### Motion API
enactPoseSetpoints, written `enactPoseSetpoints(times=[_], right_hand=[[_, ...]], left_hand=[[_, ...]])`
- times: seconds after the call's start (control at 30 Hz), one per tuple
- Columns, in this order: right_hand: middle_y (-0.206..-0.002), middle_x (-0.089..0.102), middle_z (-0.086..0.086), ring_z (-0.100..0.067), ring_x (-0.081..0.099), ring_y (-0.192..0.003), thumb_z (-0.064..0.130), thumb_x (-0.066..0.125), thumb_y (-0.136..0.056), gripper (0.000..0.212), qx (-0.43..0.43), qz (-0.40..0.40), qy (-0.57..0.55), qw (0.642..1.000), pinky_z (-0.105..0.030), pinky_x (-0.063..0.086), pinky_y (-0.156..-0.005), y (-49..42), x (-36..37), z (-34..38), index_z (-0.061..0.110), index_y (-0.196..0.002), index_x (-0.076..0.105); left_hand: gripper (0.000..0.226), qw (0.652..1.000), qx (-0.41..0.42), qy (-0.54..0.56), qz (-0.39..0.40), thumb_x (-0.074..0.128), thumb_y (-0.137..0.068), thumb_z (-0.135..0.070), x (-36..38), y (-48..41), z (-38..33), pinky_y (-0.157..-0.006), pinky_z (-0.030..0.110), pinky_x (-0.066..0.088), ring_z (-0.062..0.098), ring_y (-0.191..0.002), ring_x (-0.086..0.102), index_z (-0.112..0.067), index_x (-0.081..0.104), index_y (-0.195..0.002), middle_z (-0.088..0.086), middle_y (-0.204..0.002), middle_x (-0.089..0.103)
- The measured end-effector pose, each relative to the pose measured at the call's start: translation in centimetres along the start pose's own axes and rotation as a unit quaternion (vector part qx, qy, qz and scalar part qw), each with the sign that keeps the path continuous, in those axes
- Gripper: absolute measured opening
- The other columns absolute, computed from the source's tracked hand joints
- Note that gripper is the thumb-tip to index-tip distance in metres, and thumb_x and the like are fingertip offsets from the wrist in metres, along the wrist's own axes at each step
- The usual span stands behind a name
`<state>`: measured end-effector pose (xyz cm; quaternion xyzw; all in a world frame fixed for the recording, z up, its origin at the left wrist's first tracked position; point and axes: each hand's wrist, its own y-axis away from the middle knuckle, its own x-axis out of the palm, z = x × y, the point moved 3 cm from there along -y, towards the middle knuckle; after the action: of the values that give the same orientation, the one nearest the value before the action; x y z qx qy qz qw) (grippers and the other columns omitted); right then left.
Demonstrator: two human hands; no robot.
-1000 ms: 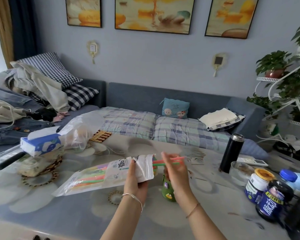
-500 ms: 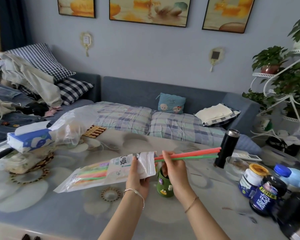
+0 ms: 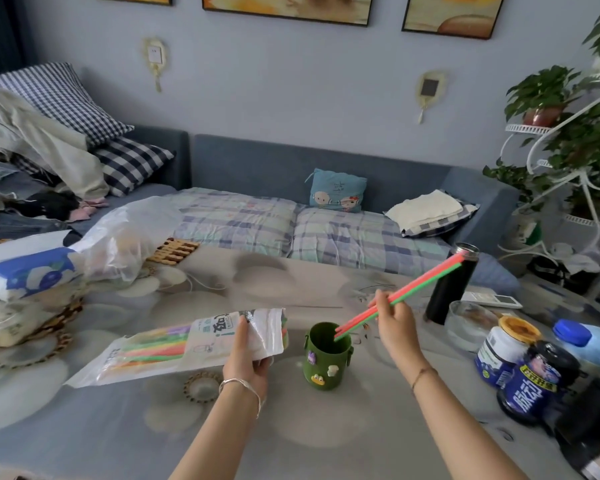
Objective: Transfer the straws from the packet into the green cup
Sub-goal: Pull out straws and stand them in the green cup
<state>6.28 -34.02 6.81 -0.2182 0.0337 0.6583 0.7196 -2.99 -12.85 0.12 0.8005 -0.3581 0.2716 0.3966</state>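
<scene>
Green cup [image 3: 326,362]: seemingly two straws [image 3: 423,280] dipped in, pinched by right hand [image 3: 394,320]; left hand [image 3: 248,355] grips packet [image 3: 174,344].

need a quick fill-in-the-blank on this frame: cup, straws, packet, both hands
1. The green cup stands upright on the ____.
2. The straws pinched by the right hand are red and ____, with their lower tips at the cup's mouth.
3. The left hand grips the packet, which lies to the cup's ____.

Missing words: table; green; left
</scene>
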Motion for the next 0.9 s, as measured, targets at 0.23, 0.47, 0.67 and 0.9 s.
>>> enactPoseSetpoints(times=[0.23, 0.47, 0.67, 0.9], right_hand=[[-0.080, 0.059, -0.007, -0.010, 0.053, -0.069, 0.021, 0.048, -0.094, 0.020, 0.079, 0.135, 0.036, 0.987, -0.016, 0.041, -0.057, -1.3, 5.0, -5.5, 0.006, -0.098, 0.062], [-0.090, 0.056, -0.010, -0.016, 0.055, -0.077, 0.023, 0.068, -0.082, 0.030, 0.082, 0.114, 0.029, 0.990, -0.023, 0.046, -0.067, -1.0, 4.7, -6.6, 0.010, -0.101, 0.050], [-0.063, 0.047, -0.006, -0.019, 0.046, -0.058, 0.020, 0.069, -0.082, 0.028, 0.009, -0.075, -0.094, 0.993, -0.021, 0.038, -0.055, 3.7, 2.1, -2.0, 0.012, -0.077, 0.043], [-0.046, 0.041, 0.012, -0.007, 0.037, -0.049, 0.023, 0.070, -0.082, 0.032, -0.036, 0.152, -0.170, 0.973, -0.021, 0.032, -0.050, 8.6, 6.6, 4.7, 0.018, -0.057, 0.051]], left_hand=[[0.055, 1.000, 0.007, 0.004, -0.021, 0.066, -0.089, -0.036, 0.0, -0.1, 0.9, -0.051, 0.022, 0.059, 0.017, -0.079, 0.075, -0.007, 0.056, -0.135, 0.011, -0.130, 0.066], [0.055, 1.000, 0.011, -0.013, -0.006, 0.068, -0.088, -0.035, 0.4, 0.0, 1.3, -0.079, 0.028, 0.054, 0.018, -0.103, 0.066, -0.009, 0.056, -0.135, 0.007, -0.131, 0.065], [0.049, 0.999, 0.025, -0.019, 0.005, 0.070, -0.086, -0.032, 1.1, 1.5, 1.2, -0.097, 0.042, 0.053, 0.024, -0.111, 0.066, -0.009, 0.059, -0.128, 0.008, -0.127, 0.067], [0.068, 0.997, 0.044, -0.042, 0.042, 0.077, -0.075, -0.040, 2.0, 4.8, 0.8, -0.108, 0.043, 0.047, 0.028, -0.118, 0.065, 0.000, 0.062, -0.128, 0.016, -0.126, 0.069]])
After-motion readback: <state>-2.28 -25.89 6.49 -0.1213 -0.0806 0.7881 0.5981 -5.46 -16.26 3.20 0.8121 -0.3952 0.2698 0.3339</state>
